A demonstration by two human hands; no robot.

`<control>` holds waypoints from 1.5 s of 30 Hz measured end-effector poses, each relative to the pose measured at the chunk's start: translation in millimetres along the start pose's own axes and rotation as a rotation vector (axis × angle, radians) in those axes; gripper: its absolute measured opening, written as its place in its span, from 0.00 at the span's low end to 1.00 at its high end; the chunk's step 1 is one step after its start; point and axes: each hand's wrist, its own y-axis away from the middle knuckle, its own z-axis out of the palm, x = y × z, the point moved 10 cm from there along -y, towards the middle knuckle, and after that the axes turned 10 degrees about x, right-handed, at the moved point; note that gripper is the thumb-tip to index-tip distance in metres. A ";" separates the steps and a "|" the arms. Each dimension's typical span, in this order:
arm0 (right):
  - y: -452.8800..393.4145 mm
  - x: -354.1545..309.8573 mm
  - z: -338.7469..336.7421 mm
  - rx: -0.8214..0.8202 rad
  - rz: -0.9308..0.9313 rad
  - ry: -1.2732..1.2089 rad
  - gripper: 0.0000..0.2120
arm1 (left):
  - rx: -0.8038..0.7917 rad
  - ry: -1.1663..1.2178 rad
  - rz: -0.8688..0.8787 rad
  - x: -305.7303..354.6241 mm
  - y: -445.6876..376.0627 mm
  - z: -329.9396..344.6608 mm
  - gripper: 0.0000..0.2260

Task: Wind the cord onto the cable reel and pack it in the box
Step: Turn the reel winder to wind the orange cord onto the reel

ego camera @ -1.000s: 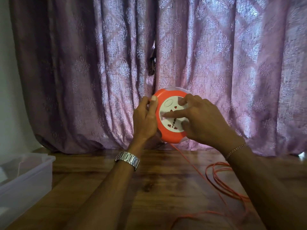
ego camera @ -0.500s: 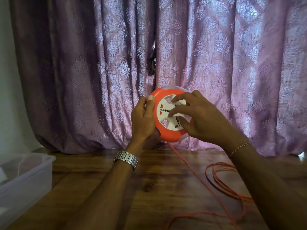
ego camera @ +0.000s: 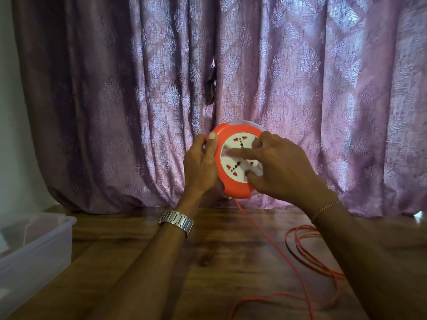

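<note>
Left hand [ego camera: 201, 167] grip clamped on reel [ego camera: 233, 162] rim, held upright above bench [ego camera: 208, 262] — right hand [ego camera: 282, 167] fingers pressed on white face, sockets rotated since a second ago. Cord [ego camera: 307, 257] loops shifted; winding mid-way, box [ego camera: 34, 250] waits left.

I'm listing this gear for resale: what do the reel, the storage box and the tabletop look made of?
Round orange cable reel with white socket face: apparently moulded plastic, smooth with a slight sheen. Translucent storage box: likely frosted plastic, since light passes through its walls. Brown tabletop: wood or wood-look laminate, with visible grain and a glossy finish.
</note>
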 end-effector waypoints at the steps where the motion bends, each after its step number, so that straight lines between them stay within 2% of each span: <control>1: 0.2 3.6 -3.2 0.037 0.044 0.005 0.26 | -0.003 0.003 -0.003 0.5 0.4 0.3 0.18; 5: 0.1 9.4 -8.4 0.141 0.141 0.013 0.29 | -0.012 0.016 -0.011 1.5 1.1 1.5 0.20; 10: -3.5 3.9 -9.1 0.157 0.056 -0.001 0.30 | 0.000 0.014 -0.020 6.4 0.7 -2.6 0.16; 12: -4.0 -0.6 -15.1 0.187 -0.018 -0.078 0.25 | 0.008 0.035 -0.034 5.9 -0.2 -4.4 0.18; 15: -3.7 -9.4 -16.5 0.158 -0.141 -0.198 0.11 | 0.022 0.039 -0.025 6.4 -1.0 -6.4 0.22; 20: -2.5 -15.2 -1.4 -0.021 -0.173 -0.212 0.26 | 0.011 0.022 -0.016 4.8 0.8 -3.7 0.22; 25: -3.2 -14.0 0.2 -0.031 -0.180 -0.192 0.22 | 0.005 0.022 -0.019 5.2 0.5 -1.8 0.19; 30: -2.0 -12.5 -1.0 0.008 -0.210 0.011 0.20 | 0.002 0.013 0.007 3.4 0.0 -0.6 0.16; 36: -3.6 -0.6 -3.9 0.016 -0.032 0.081 0.26 | -0.001 0.018 0.021 2.6 -0.6 0.9 0.15; 39: -1.4 2.8 -10.0 0.080 0.045 0.059 0.27 | -0.013 0.016 0.025 1.0 2.0 3.1 0.20; 43: -2.4 8.0 -17.7 0.185 0.142 0.035 0.30 | -0.012 0.005 0.016 1.4 1.8 3.3 0.16; 45: -3.9 6.8 -17.1 0.182 0.121 0.058 0.32 | -0.010 0.009 0.010 1.4 0.3 2.6 0.15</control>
